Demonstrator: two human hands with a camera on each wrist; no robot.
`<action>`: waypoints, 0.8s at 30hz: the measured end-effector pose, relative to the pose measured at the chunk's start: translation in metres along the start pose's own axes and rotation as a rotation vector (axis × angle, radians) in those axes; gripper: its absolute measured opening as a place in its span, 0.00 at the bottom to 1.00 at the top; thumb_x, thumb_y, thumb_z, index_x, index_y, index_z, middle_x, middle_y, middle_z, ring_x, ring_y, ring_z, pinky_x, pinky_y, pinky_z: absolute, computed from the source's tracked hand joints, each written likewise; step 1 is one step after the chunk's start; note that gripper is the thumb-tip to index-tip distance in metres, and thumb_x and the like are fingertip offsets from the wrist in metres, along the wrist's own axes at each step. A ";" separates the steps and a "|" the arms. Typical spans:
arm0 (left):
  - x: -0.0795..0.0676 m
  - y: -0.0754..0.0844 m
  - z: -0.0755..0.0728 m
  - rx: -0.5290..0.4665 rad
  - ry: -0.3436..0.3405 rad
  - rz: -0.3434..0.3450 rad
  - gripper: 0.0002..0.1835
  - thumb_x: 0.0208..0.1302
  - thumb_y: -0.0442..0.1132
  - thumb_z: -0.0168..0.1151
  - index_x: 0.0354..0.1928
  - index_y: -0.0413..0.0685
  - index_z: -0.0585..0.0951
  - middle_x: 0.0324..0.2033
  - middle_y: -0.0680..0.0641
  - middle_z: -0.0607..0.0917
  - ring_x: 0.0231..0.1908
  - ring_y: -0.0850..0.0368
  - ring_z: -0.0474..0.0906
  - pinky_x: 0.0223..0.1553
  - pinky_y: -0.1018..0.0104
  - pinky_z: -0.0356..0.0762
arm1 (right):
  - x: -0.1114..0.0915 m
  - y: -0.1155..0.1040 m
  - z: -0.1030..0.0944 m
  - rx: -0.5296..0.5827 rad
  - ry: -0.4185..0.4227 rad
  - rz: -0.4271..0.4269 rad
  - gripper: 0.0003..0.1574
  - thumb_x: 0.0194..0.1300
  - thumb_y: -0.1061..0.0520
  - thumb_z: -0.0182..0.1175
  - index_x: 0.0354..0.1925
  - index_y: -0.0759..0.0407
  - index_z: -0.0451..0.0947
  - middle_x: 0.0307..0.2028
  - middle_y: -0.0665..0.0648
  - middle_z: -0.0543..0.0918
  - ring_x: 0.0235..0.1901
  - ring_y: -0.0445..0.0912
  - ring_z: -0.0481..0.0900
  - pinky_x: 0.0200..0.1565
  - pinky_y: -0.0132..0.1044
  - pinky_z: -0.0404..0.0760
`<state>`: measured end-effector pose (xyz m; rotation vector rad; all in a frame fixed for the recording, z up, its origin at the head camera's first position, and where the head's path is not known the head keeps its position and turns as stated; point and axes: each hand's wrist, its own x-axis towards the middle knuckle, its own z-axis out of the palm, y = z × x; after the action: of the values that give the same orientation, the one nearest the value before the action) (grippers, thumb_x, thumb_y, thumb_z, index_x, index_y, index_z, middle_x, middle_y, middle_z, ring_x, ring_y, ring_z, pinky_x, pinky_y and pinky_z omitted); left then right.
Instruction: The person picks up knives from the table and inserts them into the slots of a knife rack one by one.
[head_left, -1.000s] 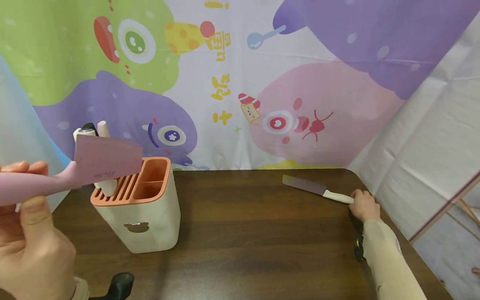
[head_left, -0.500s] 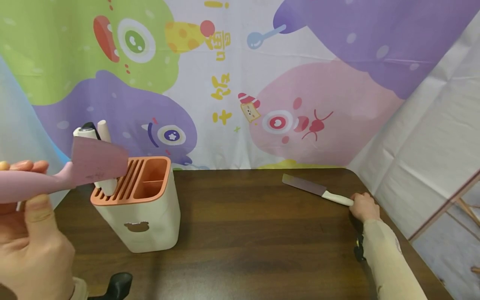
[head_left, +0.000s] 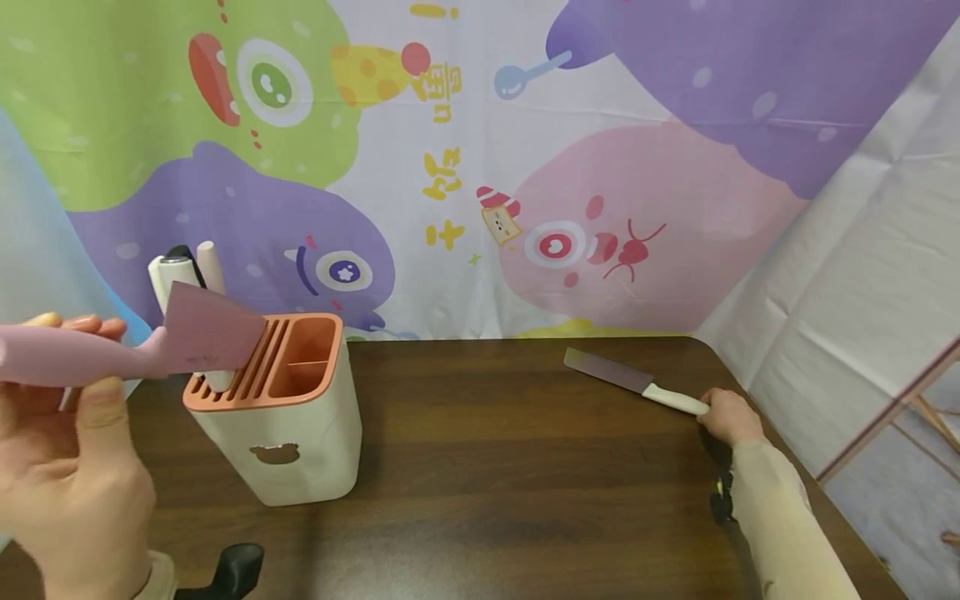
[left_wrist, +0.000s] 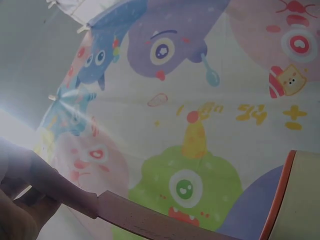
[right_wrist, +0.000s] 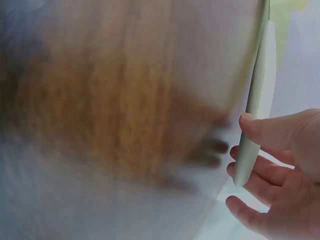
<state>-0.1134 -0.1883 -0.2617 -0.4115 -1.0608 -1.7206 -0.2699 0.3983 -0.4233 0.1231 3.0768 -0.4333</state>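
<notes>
In the head view my left hand (head_left: pixel 97 475) holds a pink cleaver (head_left: pixel 210 329) by its handle, thumb below and fingers behind. Its broad blade overlaps the slotted left side of a white knife holder (head_left: pixel 318 454) with an orange top. The left wrist view shows the cleaver blade (left_wrist: pixel 150 220) pointing toward the holder's orange rim (left_wrist: pixel 278 200). Over at the right edge of the table, my right hand (head_left: pixel 730 415) pinches the handle end of a white-handled knife (head_left: pixel 611 370) with a dark blade. Thumb and fingers meet round that handle (right_wrist: pixel 260 95) in the right wrist view.
White handles and a black one (head_left: pixel 180 252) stand up from the holder's slots. Two square compartments (head_left: pixel 309 342) are in its right part. The brown wooden table (head_left: pixel 495 475) ends at a cartoon-printed curtain (head_left: pixel 465 292), with a white cloth (head_left: pixel 862 275) on the right.
The left hand has shifted slightly right, and the cleaver's blade now slants more downward over the holder's slots. The right hand and its knife have hardly moved.
</notes>
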 end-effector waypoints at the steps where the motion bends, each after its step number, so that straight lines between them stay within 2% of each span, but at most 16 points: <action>1: 0.001 0.000 0.002 -0.005 -0.003 0.002 0.20 0.54 0.19 0.55 0.50 0.25 0.69 0.45 0.32 0.76 0.49 0.42 0.73 0.57 0.62 0.68 | 0.000 0.000 -0.001 0.005 0.002 -0.006 0.18 0.52 0.62 0.58 0.41 0.72 0.73 0.40 0.73 0.77 0.41 0.65 0.74 0.37 0.55 0.74; 4: 0.002 -0.003 0.006 0.004 -0.023 0.024 0.19 0.51 0.18 0.57 0.48 0.24 0.70 0.42 0.33 0.77 0.47 0.43 0.75 0.53 0.63 0.71 | -0.001 -0.001 -0.004 0.020 0.010 -0.024 0.17 0.53 0.62 0.59 0.41 0.73 0.72 0.38 0.72 0.78 0.37 0.63 0.76 0.37 0.53 0.74; 9: 0.003 -0.006 0.011 0.095 -0.060 0.051 0.19 0.50 0.20 0.59 0.47 0.23 0.72 0.41 0.36 0.77 0.44 0.45 0.76 0.49 0.66 0.74 | -0.003 -0.001 -0.008 0.036 0.067 -0.090 0.17 0.53 0.62 0.59 0.39 0.74 0.72 0.35 0.71 0.79 0.33 0.61 0.76 0.36 0.52 0.73; 10: 0.003 -0.007 0.011 0.139 -0.070 0.049 0.19 0.51 0.20 0.59 0.47 0.23 0.72 0.42 0.37 0.77 0.44 0.46 0.76 0.49 0.67 0.74 | -0.003 -0.002 -0.009 0.041 0.080 -0.107 0.17 0.53 0.63 0.59 0.39 0.75 0.72 0.34 0.72 0.79 0.33 0.61 0.76 0.36 0.53 0.73; 16: 0.003 -0.015 0.007 0.269 -0.101 -0.004 0.19 0.54 0.21 0.57 0.50 0.28 0.72 0.42 0.41 0.77 0.45 0.50 0.76 0.52 0.68 0.72 | -0.006 -0.008 -0.019 0.074 0.137 -0.163 0.18 0.53 0.63 0.60 0.39 0.76 0.72 0.32 0.71 0.78 0.31 0.62 0.75 0.35 0.53 0.72; 18: 0.004 -0.019 0.006 0.250 -0.098 -0.026 0.19 0.54 0.20 0.56 0.51 0.28 0.72 0.41 0.41 0.77 0.45 0.50 0.76 0.52 0.68 0.72 | -0.008 -0.011 -0.023 0.081 0.146 -0.170 0.18 0.53 0.62 0.60 0.40 0.75 0.73 0.32 0.70 0.79 0.31 0.61 0.75 0.35 0.52 0.72; 22: 0.003 -0.026 0.004 0.338 -0.106 -0.039 0.20 0.55 0.19 0.53 0.52 0.33 0.73 0.40 0.45 0.78 0.45 0.51 0.76 0.52 0.70 0.71 | -0.011 -0.016 -0.033 0.104 0.143 -0.181 0.19 0.55 0.60 0.60 0.41 0.74 0.72 0.31 0.69 0.78 0.31 0.60 0.75 0.35 0.52 0.71; 24: 0.002 -0.030 0.003 0.313 -0.091 -0.063 0.21 0.55 0.17 0.51 0.51 0.33 0.74 0.40 0.45 0.78 0.45 0.51 0.75 0.52 0.71 0.71 | -0.013 -0.019 -0.037 0.112 0.140 -0.187 0.20 0.55 0.59 0.61 0.42 0.73 0.72 0.32 0.68 0.79 0.31 0.58 0.74 0.34 0.50 0.71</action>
<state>-0.1415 -0.1844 -0.2723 -0.2611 -1.3969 -1.5670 -0.2592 0.3892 -0.3821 -0.1396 3.2145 -0.6319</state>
